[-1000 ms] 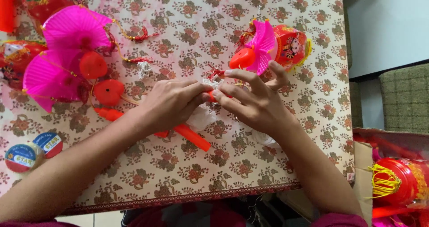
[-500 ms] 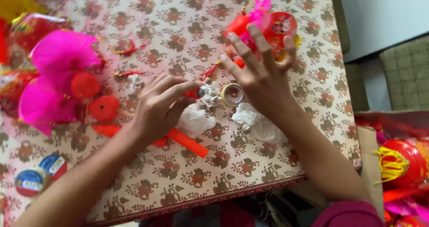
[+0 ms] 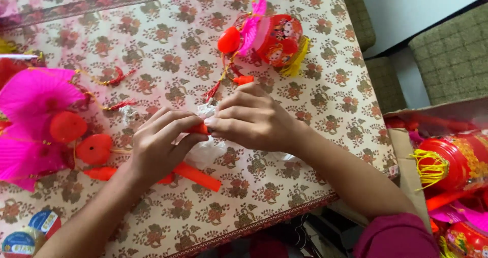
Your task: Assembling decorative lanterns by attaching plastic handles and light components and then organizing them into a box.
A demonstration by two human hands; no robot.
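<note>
My left hand [image 3: 160,148] and my right hand [image 3: 251,120] meet at the table's middle, fingertips pinched together on a small red plastic piece [image 3: 198,129]. Crumpled clear plastic wrap [image 3: 206,151] lies under both hands. A longer red plastic stick [image 3: 197,176] rests on the cloth just below my left hand. Beyond my right hand sits a small red lantern [image 3: 277,39] with a pink fan part, a yellow fringe and a red tassel [image 3: 213,90].
Pink paper fans [image 3: 33,93] and red round pieces [image 3: 94,148] crowd the left side of the floral tablecloth [image 3: 315,120]. Tape rolls [image 3: 30,232] lie at the lower left. A cardboard box [image 3: 406,151] of red lanterns stands at the right, chairs [image 3: 452,54] behind it.
My right hand came back from the lantern side and closed onto my left hand's fingertips; the tape roll it held is out of sight. The view shifted so the table sits lower.
</note>
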